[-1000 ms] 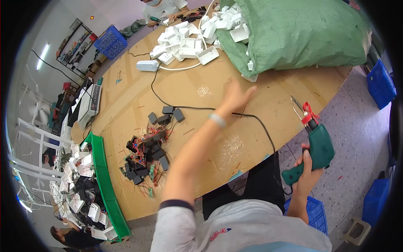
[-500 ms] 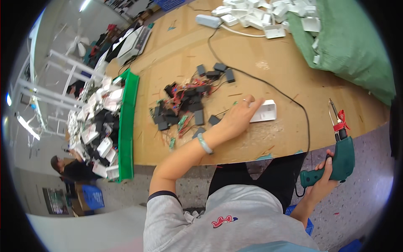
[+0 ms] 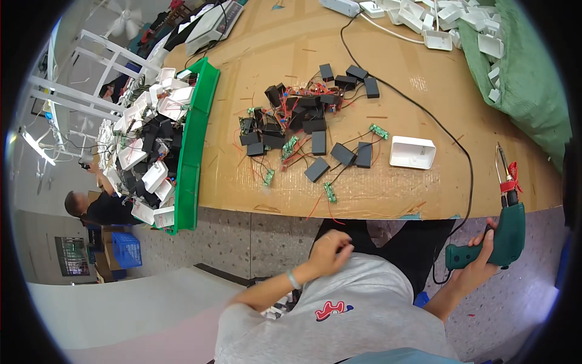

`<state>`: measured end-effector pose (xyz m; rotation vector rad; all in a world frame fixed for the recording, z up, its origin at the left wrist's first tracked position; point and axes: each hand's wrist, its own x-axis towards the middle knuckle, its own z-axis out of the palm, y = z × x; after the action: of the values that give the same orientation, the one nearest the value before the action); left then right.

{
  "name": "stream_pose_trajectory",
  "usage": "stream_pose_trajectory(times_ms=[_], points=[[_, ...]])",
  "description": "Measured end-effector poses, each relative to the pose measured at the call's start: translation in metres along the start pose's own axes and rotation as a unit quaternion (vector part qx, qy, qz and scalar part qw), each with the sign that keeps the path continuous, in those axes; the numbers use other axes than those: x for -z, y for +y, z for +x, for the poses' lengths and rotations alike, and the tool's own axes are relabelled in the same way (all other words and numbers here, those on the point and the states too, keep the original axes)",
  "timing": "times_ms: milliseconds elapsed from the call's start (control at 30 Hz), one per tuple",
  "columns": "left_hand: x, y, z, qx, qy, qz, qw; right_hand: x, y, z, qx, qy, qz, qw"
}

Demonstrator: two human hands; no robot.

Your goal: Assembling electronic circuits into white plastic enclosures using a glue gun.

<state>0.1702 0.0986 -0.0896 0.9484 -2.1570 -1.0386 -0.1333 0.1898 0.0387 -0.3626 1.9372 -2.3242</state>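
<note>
My right hand point(image 3: 476, 270) grips a green soldering gun point(image 3: 508, 239) by its handle, its tip pointing up past the table's right front edge. Red material is tied around the gun's front end. My left hand point(image 3: 330, 252) is drawn back before my torso, fingers curled in and nothing showing in them. On the table lies an open white plastic case point(image 3: 413, 152), apart from both hands. Left of it are black rectangular blocks point(image 3: 343, 154) wired to small green circuit boards point(image 3: 330, 192). A larger tangle of black blocks point(image 3: 314, 125) and red wires lies behind.
A green bin point(image 3: 203, 142) stands at the left with white cases and black blocks beside it. White cases point(image 3: 438, 40) spill from a green sack point(image 3: 527, 79) at the far right. A black cord point(image 3: 424, 109) crosses the cardboard-covered table. Another person point(image 3: 103, 206) is at the left.
My left hand has left the white case and pulled back toward my torso, its fingers curled. Blocks and a board show beside the case. My right hand still holds the soldering gun.
</note>
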Motion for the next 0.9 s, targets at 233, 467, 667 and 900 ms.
stream_pose_trajectory(times_ms=[233,467,667,900], points=[[-0.025,-0.137,-0.088,0.676,0.034,-0.21,0.706,-0.011,0.004,-0.006,-0.015,-0.045,-0.021,0.999],[-0.007,-0.173,-0.11,0.626,0.027,-0.22,0.748,-0.016,-0.001,-0.014,-0.018,-0.113,0.002,0.993],[0.07,-0.04,-0.043,0.17,0.086,0.201,0.961,-0.013,0.003,-0.015,-0.036,-0.088,-0.003,0.995],[0.08,0.022,0.032,-0.056,0.177,0.252,0.95,-0.014,-0.005,-0.019,-0.039,-0.127,0.01,0.991]])
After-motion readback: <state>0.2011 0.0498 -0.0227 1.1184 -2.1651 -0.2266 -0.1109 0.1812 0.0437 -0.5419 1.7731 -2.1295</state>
